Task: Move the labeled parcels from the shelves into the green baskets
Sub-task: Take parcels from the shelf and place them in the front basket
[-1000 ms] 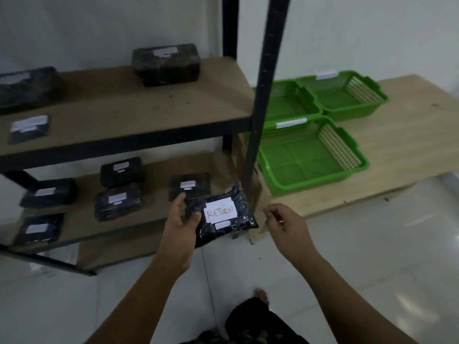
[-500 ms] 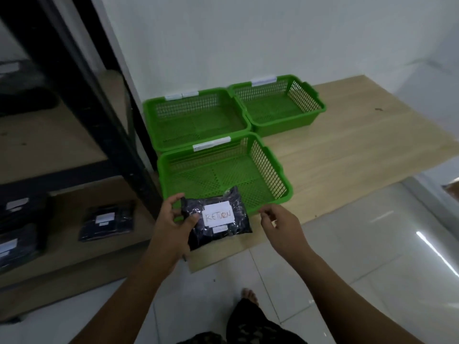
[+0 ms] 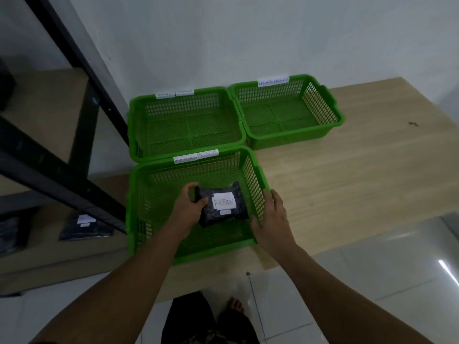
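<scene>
The left hand point(image 3: 189, 211) grips a black parcel point(image 3: 223, 204) — labelled "RETURN" — inside the nearest green basket point(image 3: 139, 192). The right hand point(image 3: 272, 219), open, rests at the basket's right wall, just beside the parcel.

Green baskets: three – near one point(image 3: 255, 175), back left point(image 3: 134, 125), back right point(image 3: 332, 108)
White label strips on basket rims: three, one per basket; back-left strip looks split in two
Parcels, dark with white label: three visible – one point(image 3: 223, 203) inside near basket, marked RETURN; one point(image 3: 84, 227) on lower shelf; one point(image 3: 10, 234) at left edge, partly cut off
Hands: two – left hand point(image 3: 188, 209), right hand point(image 3: 272, 217)
Bare foot: one point(image 3: 236, 305)
</scene>
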